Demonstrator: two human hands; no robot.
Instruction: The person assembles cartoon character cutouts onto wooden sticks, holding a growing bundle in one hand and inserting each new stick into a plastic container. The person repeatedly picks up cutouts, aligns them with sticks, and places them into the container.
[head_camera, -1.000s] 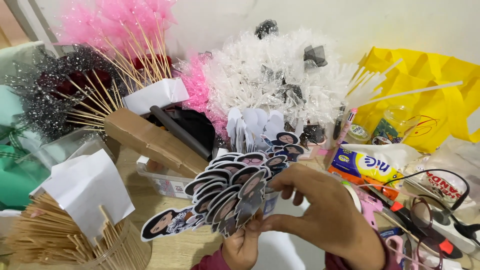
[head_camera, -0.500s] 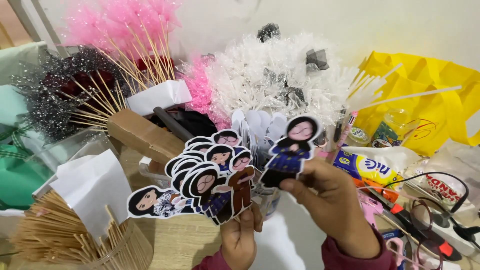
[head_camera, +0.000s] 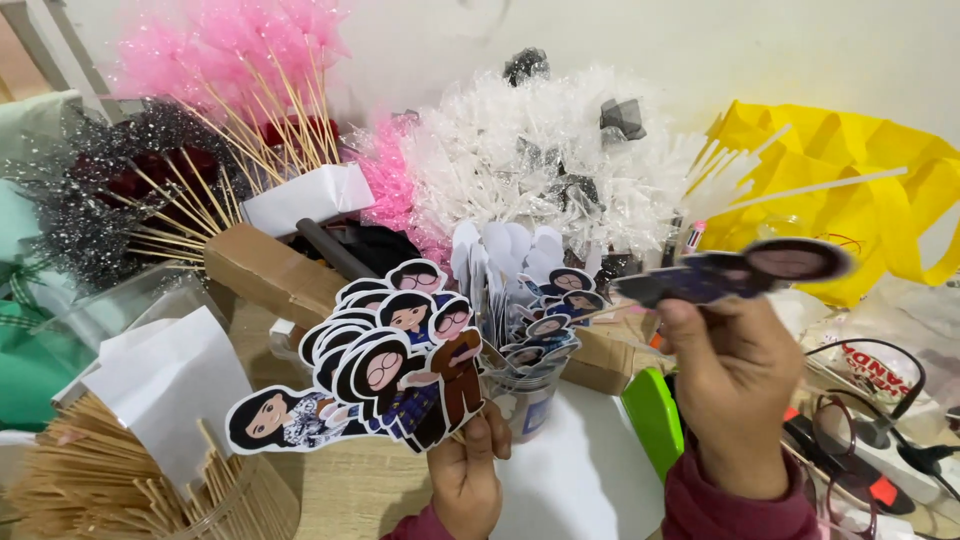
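1. The right hand (head_camera: 735, 385) keeps a closed grip on a single cartoon cutout (head_camera: 735, 272), pinched at its lower end and tilted flat to the right.
2. The left hand (head_camera: 468, 478) has a closed grip on a fanned stack of cutouts (head_camera: 375, 370), held upright.
3. Between both hands stands a cup of more cutouts (head_camera: 530, 330).
4. Behind, white bouquets (head_camera: 540, 150) crowd the surface; a skewer bundle (head_camera: 90, 490) sits left, glasses (head_camera: 850, 420) right.
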